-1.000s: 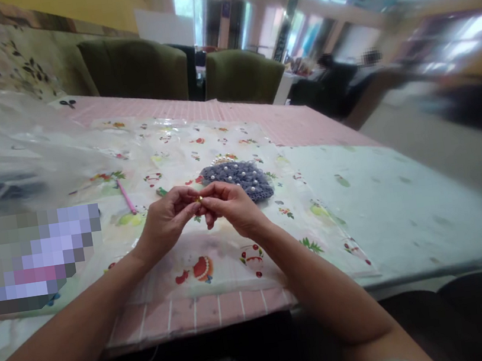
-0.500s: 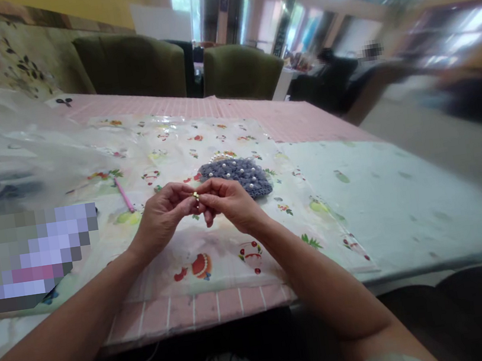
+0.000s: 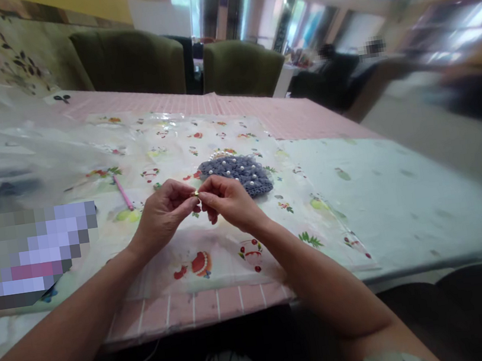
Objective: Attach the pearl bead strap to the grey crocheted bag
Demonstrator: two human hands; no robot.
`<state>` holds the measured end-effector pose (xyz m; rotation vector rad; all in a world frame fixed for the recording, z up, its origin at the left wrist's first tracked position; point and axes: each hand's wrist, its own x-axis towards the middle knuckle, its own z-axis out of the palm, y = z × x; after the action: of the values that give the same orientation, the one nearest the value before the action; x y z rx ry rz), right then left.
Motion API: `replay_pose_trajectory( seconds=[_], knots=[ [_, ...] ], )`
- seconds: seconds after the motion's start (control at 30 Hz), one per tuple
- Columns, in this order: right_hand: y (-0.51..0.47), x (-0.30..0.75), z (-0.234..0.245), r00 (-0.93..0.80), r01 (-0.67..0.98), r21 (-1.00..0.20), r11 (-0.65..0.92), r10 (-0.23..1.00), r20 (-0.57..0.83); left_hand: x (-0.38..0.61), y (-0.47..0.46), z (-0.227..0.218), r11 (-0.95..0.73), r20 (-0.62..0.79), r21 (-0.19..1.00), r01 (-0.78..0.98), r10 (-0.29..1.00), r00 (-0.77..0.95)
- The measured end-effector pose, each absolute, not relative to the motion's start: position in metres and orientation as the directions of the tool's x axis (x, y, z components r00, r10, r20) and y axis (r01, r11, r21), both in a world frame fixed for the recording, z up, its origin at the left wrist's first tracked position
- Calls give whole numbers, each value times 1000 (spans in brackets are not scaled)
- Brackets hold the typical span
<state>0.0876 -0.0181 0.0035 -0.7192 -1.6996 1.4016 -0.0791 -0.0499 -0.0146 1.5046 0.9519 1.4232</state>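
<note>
"Holding something?"
"Yes, the left hand (image 3: 162,212) and right hand (image 3: 231,202) both pinch a tiny gold bit (image 3: 197,193), just in front of the grey beaded knit (image 3: 246,169)."
"So what's the step?"
"Fiddling with it, I think; next needs gentle, steady pinching."

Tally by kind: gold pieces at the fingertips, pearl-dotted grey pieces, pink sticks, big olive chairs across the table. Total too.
Small gold piece, between left hand and right hand: 1
Pearl-dotted grey piece: 1
Pink stick: 1
Big olive chairs: 2
Total: 5
</note>
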Motion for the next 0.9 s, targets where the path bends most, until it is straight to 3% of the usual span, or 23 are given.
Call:
replay_pose_trajectory(
  seconds=[0.27, 0.47, 0.67, 0.9],
  knots=[
    [-17, 87, 0, -510, -11, -975, 220, 838, 195, -78, -51, -12, -365, 364, 931, 12, 930, 44],
    [-16, 85, -3, -550, -71, -987, 144, 820, 159, -77, -52, -12, -349, 348, 936, 42, 937, 25],
    [-12, 87, -6, -570, -79, -972, 222, 790, 227, -78, -53, -10, -276, 277, 961, -34, 960, 50],
    [-12, 87, -8, -550, 43, -935, 352, 790, 272, -83, -51, -16, -167, 173, 981, -100, 983, 57]
  ],
)
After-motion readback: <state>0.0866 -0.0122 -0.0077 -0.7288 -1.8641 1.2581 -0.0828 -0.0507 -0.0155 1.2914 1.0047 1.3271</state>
